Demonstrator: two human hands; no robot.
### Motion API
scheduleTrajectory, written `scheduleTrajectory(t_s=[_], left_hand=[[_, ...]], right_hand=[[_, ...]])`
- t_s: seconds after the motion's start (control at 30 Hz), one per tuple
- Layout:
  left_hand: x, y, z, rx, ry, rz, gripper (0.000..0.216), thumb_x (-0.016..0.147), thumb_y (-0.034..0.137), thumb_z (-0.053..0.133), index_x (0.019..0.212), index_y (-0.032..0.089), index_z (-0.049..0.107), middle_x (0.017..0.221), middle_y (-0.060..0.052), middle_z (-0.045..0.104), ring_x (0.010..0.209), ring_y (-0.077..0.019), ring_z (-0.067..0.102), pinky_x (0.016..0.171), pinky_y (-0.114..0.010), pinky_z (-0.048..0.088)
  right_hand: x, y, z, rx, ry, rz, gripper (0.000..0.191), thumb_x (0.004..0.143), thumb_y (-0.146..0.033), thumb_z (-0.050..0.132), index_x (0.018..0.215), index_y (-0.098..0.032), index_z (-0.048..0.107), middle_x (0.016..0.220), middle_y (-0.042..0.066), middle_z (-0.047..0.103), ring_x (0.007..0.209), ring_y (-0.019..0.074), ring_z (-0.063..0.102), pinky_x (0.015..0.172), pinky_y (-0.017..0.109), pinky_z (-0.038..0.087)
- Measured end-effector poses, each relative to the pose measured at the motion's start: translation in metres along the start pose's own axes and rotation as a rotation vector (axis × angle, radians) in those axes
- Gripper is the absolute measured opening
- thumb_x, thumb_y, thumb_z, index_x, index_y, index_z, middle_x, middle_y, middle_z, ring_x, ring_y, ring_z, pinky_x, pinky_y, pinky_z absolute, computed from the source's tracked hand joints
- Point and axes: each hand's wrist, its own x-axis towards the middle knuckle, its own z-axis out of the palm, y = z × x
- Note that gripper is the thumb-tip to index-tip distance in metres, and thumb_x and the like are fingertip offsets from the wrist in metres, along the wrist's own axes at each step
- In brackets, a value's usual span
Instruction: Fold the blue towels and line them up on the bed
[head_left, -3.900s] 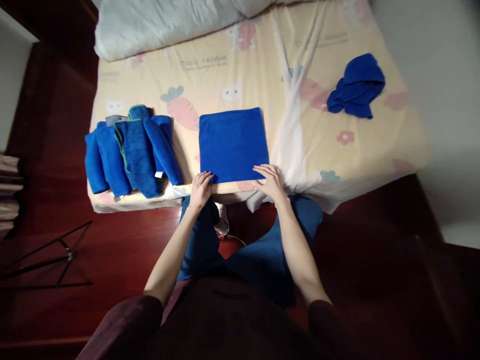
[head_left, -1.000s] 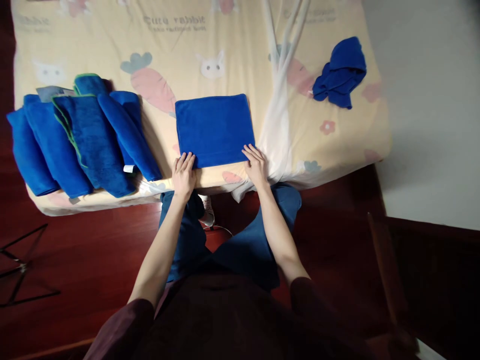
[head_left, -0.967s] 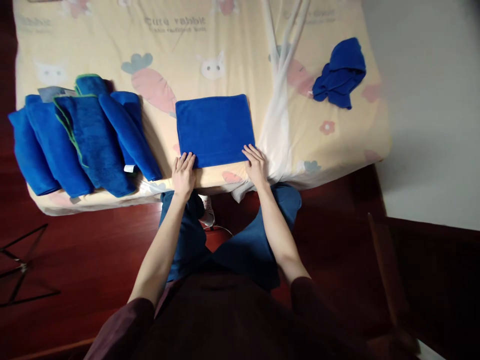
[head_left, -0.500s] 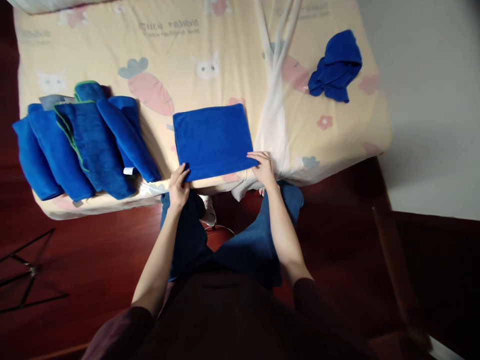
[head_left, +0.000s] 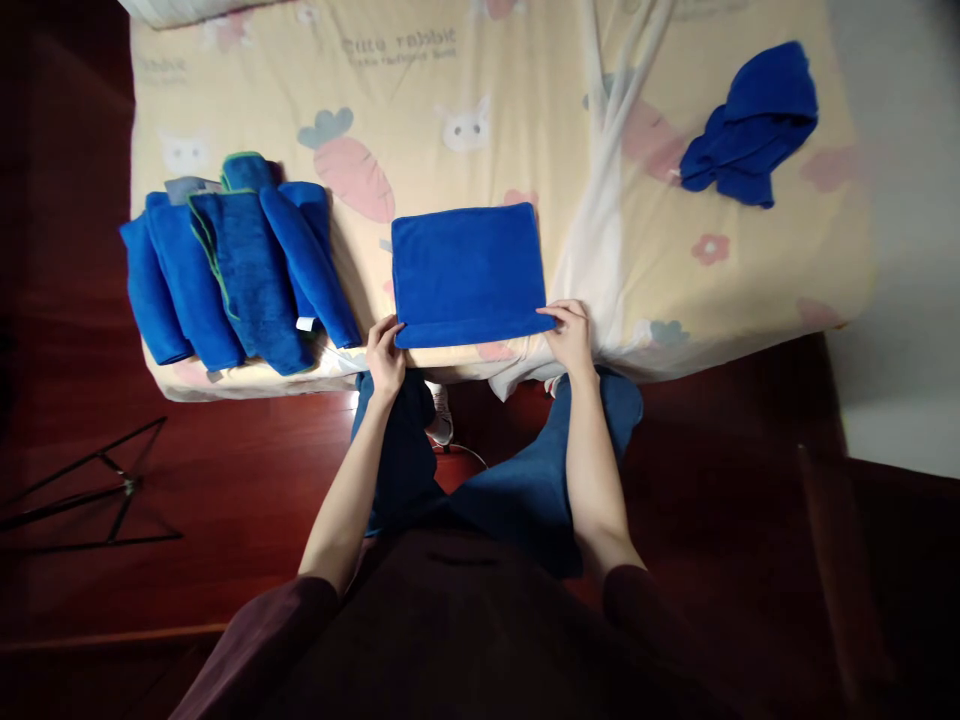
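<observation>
Person pinching a folded blue towel at the bed's near edge.
Bed (head_left: 525,120) is carrying folded towels (head_left: 232,270) at 9 o'clock, crumpled cloth (head_left: 750,125) at 2 o'clock; flat towel (head_left: 466,272) is lying centred, left hand (head_left: 386,355) and right hand (head_left: 571,335) clamping fingers on its near corners.

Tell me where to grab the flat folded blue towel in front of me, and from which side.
Take the folded towel by its two near corners, coming from the bed's near edge. It lies flat and square, its near edge at the mattress edge, and the left hand and right hand already pinch those corners.
</observation>
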Motion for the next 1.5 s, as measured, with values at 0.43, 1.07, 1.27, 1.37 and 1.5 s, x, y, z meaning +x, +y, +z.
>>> scheduleTrajectory(t_s=[0.43, 1.07, 1.27, 1.37, 1.5], left_hand=[[0.001, 0.005, 0.0, -0.012, 0.073, -0.053, 0.019, 0.101, 0.031, 0.058, 0.104, 0.019, 0.072, 0.119, -0.012, 0.067, 0.117, -0.0237, 0.066, 0.108, -0.042, 0.054], [0.007, 0.009, 0.014, 0.023, 0.225, -0.244, 0.028, 0.097, 0.041, 0.068, 0.082, 0.017, 0.068, 0.104, -0.009, 0.065, 0.091, -0.0173, 0.067, 0.077, -0.03, 0.056], [0.0, 0.012, 0.016, 0.014, 0.273, -0.206, 0.024, 0.097, 0.043, 0.069, 0.096, 0.019, 0.063, 0.1, -0.007, 0.066, 0.09, -0.0178, 0.067, 0.085, -0.034, 0.058], [-0.008, 0.018, 0.015, 0.019, 0.283, -0.071, 0.024, 0.1, 0.041, 0.065, 0.112, 0.02, 0.062, 0.111, -0.01, 0.069, 0.105, -0.0212, 0.069, 0.1, -0.042, 0.057], [-0.011, 0.028, 0.013, 0.071, 0.069, 0.167, 0.022, 0.1, 0.032, 0.064, 0.12, 0.023, 0.067, 0.134, -0.012, 0.07, 0.136, -0.0269, 0.061, 0.12, -0.051, 0.047]], right_hand=[[0.003, 0.011, 0.001, 0.018, 0.104, 0.002, 0.013, 0.095, -0.031, 0.067, 0.093, -0.02, 0.074, 0.121, 0.013, 0.056, 0.116, 0.0282, 0.062, 0.109, 0.049, 0.055], [0.009, 0.006, 0.014, -0.115, 0.199, 0.147, 0.04, 0.097, -0.048, 0.068, 0.069, -0.021, 0.06, 0.101, 0.01, 0.056, 0.105, 0.0264, 0.061, 0.109, 0.047, 0.051], [0.008, 0.001, 0.016, -0.13, 0.32, 0.081, 0.02, 0.096, -0.04, 0.069, 0.091, -0.02, 0.071, 0.113, 0.011, 0.058, 0.113, 0.0273, 0.063, 0.107, 0.048, 0.055], [0.005, -0.015, 0.016, -0.113, 0.387, -0.059, 0.02, 0.101, -0.034, 0.061, 0.112, -0.023, 0.073, 0.126, 0.013, 0.059, 0.127, 0.0293, 0.061, 0.109, 0.051, 0.055], [-0.002, -0.038, 0.019, -0.126, 0.187, -0.205, 0.024, 0.102, -0.031, 0.058, 0.119, -0.026, 0.076, 0.129, 0.01, 0.07, 0.129, 0.03, 0.064, 0.115, 0.056, 0.052]])
